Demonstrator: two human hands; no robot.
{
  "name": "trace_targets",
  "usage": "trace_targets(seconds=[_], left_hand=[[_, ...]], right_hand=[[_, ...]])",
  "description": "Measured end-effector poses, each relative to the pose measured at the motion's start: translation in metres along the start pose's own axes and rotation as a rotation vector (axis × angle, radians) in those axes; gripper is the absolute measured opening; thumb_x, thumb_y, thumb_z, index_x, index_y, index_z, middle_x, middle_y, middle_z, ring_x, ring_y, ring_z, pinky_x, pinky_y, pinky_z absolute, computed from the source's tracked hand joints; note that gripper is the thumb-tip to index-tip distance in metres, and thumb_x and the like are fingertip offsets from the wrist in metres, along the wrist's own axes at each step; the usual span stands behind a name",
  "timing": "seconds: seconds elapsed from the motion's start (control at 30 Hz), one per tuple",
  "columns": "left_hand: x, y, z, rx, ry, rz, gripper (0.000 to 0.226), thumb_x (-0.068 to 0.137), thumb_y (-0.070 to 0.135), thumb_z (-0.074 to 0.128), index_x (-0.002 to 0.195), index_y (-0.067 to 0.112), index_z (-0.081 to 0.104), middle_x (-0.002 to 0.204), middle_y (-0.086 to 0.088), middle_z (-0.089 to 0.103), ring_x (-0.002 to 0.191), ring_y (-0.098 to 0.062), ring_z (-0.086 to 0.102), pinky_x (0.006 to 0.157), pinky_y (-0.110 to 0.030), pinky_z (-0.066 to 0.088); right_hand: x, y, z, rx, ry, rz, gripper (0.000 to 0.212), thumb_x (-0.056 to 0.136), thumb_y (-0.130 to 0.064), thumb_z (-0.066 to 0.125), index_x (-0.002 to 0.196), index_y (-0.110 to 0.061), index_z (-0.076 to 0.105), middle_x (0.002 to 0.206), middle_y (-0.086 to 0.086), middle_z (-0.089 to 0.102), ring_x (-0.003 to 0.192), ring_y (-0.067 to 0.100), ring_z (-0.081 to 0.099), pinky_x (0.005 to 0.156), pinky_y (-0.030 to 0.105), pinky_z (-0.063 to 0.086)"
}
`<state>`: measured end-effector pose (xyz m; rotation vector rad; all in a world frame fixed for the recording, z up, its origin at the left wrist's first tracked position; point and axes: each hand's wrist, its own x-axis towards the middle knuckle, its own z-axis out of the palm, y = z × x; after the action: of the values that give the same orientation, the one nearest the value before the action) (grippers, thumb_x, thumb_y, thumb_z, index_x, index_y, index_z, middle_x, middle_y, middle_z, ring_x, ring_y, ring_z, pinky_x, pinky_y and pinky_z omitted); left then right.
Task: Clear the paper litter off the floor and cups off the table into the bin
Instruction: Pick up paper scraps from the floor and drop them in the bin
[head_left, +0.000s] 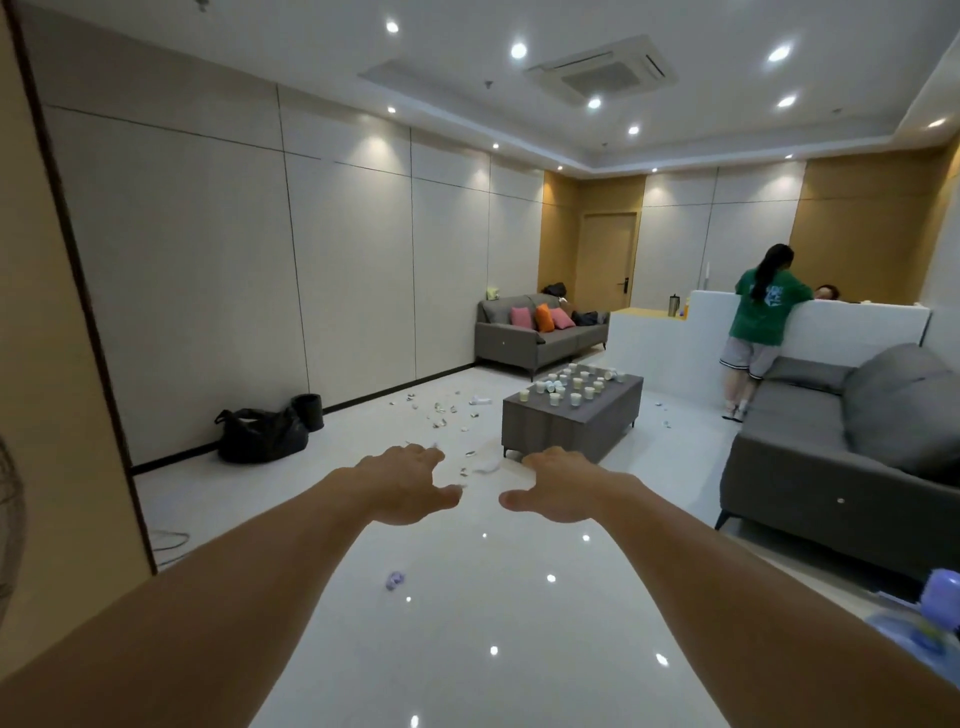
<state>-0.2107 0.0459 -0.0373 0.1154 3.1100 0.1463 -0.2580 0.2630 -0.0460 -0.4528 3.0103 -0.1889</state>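
Note:
Both my arms stretch forward over the glossy white floor. My left hand (402, 486) and my right hand (558, 486) are held out palm down, fingers relaxed, holding nothing. Ahead, several scraps of paper litter (444, 413) lie scattered on the floor between the wall and the grey coffee table (566, 423). Several small paper cups (574, 384) stand on that table. A small black bin (309, 410) stands against the left wall, next to a black rubbish bag (260, 436). One purple scrap (395, 580) lies on the floor close to me.
A grey sofa (831, 457) lines the right side, another grey sofa with pink and orange cushions (540, 338) stands at the back. A person in a green shirt (761, 322) leans on a white counter. A cable (169, 540) lies by the left wall.

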Motion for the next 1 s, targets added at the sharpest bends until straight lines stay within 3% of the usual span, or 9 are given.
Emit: trace_targets(seconds=[0.67, 1.0], left_hand=[[0.326, -0.16, 0.002, -0.069, -0.011, -0.075, 0.075, 0.083, 0.069, 0.038, 0.148, 0.032, 0.026, 0.153, 0.005, 0.031, 0.137, -0.022, 0.033, 0.108, -0.042, 0.032], [0.496, -0.208, 0.018, -0.061, -0.046, -0.16, 0.072, 0.088, 0.062, 0.041, 0.149, 0.027, 0.025, 0.153, 0.001, 0.031, 0.137, -0.024, 0.033, 0.108, -0.041, 0.032]], right_hand=[[0.358, -0.033, -0.003, -0.017, -0.06, -0.037, 0.086, 0.086, -0.071, 0.049, 0.152, -0.022, 0.027, 0.156, 0.006, 0.028, 0.141, 0.031, 0.027, 0.11, 0.051, 0.033], [0.557, -0.015, 0.014, 0.008, -0.083, -0.157, 0.085, 0.088, -0.069, 0.048, 0.153, -0.02, 0.024, 0.157, 0.006, 0.026, 0.141, 0.03, 0.026, 0.11, 0.048, 0.033]])
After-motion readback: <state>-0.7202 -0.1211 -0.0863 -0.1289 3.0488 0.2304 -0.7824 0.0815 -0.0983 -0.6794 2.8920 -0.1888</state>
